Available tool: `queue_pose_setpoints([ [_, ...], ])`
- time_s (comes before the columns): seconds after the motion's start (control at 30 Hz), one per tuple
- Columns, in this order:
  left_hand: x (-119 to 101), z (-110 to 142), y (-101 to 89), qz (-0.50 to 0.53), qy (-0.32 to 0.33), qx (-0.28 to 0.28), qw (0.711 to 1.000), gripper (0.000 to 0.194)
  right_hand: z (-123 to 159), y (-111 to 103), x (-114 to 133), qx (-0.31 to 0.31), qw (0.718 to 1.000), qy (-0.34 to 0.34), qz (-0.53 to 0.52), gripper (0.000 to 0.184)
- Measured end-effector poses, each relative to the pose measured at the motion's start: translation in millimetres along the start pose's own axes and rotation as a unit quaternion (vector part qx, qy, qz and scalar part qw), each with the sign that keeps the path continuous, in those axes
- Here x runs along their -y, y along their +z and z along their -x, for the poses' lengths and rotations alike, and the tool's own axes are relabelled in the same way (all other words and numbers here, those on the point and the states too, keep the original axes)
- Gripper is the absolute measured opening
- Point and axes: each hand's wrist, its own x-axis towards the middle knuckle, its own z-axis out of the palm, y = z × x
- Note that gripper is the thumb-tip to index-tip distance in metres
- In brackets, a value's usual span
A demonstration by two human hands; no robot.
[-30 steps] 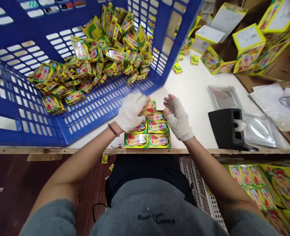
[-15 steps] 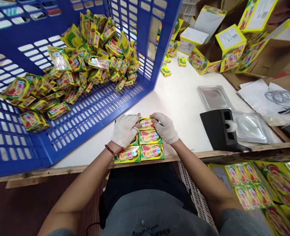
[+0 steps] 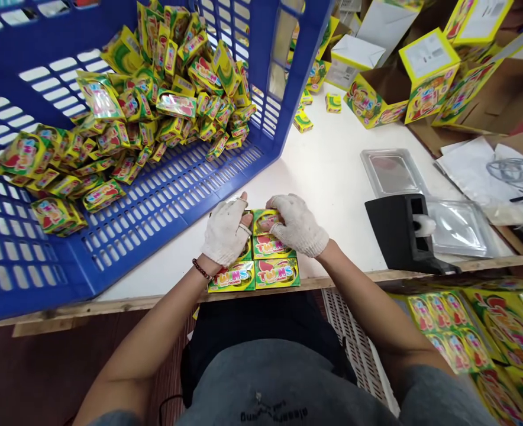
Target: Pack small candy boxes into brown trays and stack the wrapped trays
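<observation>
Small yellow-green printed boxes marked TWINS (image 3: 277, 273) lie flat in two columns at the table's front edge. My left hand (image 3: 227, 232), in a white fingerless glove, bends over the upper boxes of the left column and hides most of them. Its thumb and fingers are closed on a box there. In a matching glove, my right hand (image 3: 297, 225) grips the top box of the right column (image 3: 264, 220), thumb on its printed face and fingers at the far edge. Below the hands, the lower left box (image 3: 232, 276) shows uncovered.
A large blue crate (image 3: 226, 188) lies tipped at the left, with many small TWINS packs (image 3: 168, 106) inside. A black tape dispenser (image 3: 392, 234) and clear plastic trays (image 3: 392, 168) stand to the right. Behind them are open cartons (image 3: 377, 100) and a few loose boxes (image 3: 332, 102).
My right hand has shifted over the top right box, its thumb now lying across the print. My left hand stays about where it was. The view has moved slightly.
</observation>
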Motion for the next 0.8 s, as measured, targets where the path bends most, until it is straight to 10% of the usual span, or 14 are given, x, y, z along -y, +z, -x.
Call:
queue_pose_setpoints([
  [0.3, -23.4, -12.1, -2.8, 0.258, 0.057, -0.024, 0.964, 0.058, -3.0, -6.4, 16.0, -0.152, 0.936, 0.032, -0.316, 0.053],
  [0.53, -19.1, -63.5, -15.0, 0.024, 0.102, 0.103, 0.989, 0.035, 0.1, -1.9, -18.3, -0.201, 0.929, 0.045, -0.306, 0.076],
  [0.8, 3.6, -42.1, -2.9, -0.007, 0.121, 0.111, 0.986, 0.033, 11.7, 38.4, -44.0, -0.136, 0.962, 0.046, -0.232, 0.038],
])
